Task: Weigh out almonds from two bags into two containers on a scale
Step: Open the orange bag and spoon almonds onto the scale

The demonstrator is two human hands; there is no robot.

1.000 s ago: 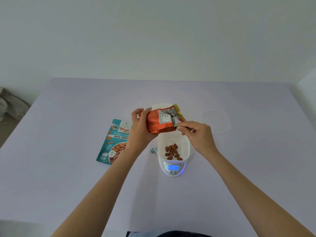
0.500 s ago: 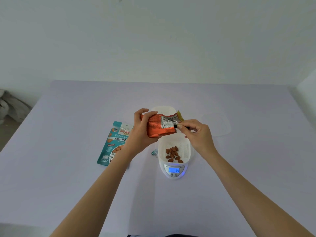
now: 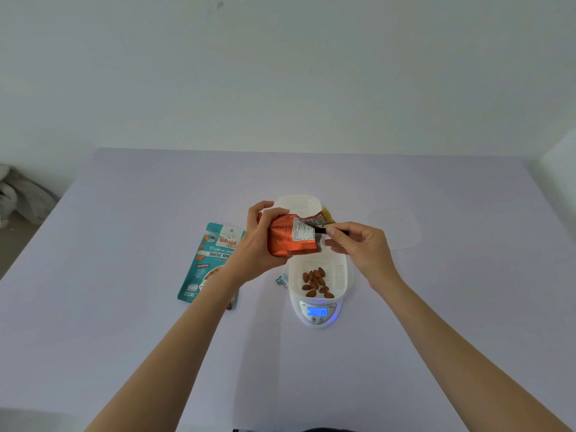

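- I saw the left hand gripping a crinkled orange foil bag, with fingers curled over its top and the thumb underneath.
- The right hand pinched a slim black object between thumb and forefinger at the bag's silver-lined mouth; I could not tell what it was.
- The bag hung tilted above the far end of a white slotted plastic container.
- That container sat on a white digital scale, whose blue display read 14.
- Brown almonds lay clustered in the container's near half.
- A second white slotted container stood at twelve o'clock from the scale.
- A teal printed almond pouch lay flat on the lavender table at nine o'clock.
- A translucent lid lay at two o'clock.
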